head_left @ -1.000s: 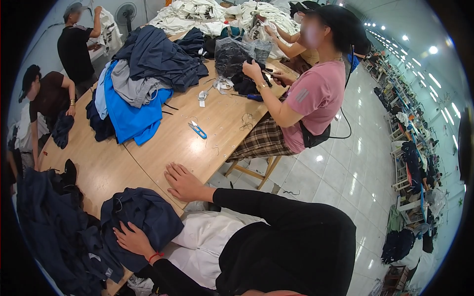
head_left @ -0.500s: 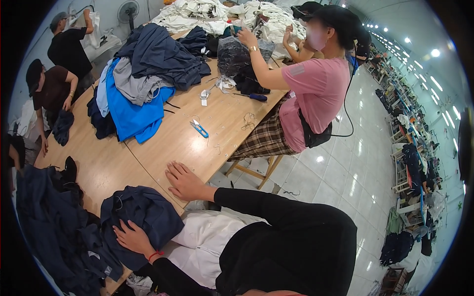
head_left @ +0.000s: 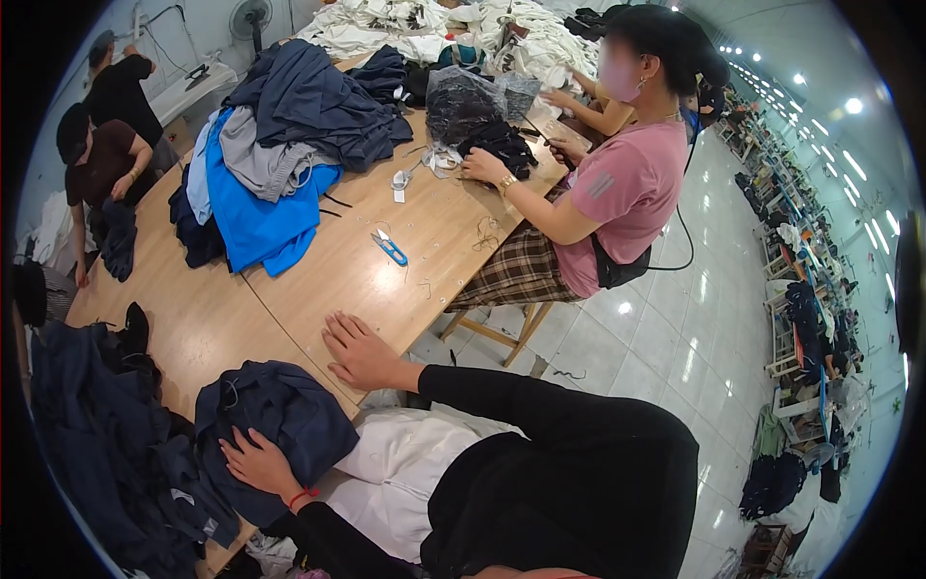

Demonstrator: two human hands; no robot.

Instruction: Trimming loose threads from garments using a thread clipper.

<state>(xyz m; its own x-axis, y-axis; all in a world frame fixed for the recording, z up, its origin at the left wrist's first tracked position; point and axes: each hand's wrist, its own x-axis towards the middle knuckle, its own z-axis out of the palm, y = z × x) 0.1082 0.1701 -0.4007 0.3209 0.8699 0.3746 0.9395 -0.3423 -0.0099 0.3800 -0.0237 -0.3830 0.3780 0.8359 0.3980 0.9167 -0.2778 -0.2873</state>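
Observation:
My left hand (head_left: 258, 463) lies flat, fingers stretched out, on a bunched navy garment (head_left: 289, 410) at the near edge of the table. A red cord circles that wrist. Palm down on the bare wooden table (head_left: 207, 328), my right hand (head_left: 359, 349) rests with its fingers extended and holds nothing. Beyond it lies a pair of blue-handled thread snips (head_left: 391, 248), apart from my fingers. A larger heap of navy garments (head_left: 96, 454) spreads left of the bunched one.
Blue, grey and navy clothes (head_left: 270, 232) are piled across the table, with white garments (head_left: 386, 29) at the far end. A co-worker in a pink shirt (head_left: 617, 183) sits at the right edge, handling black cloth (head_left: 497, 145). Two other people stand at the far left.
The pink-shirted co-worker's raised hand has come down to black cloth on the table. The far-left person no longer holds up white cloth. My hands have stayed in place.

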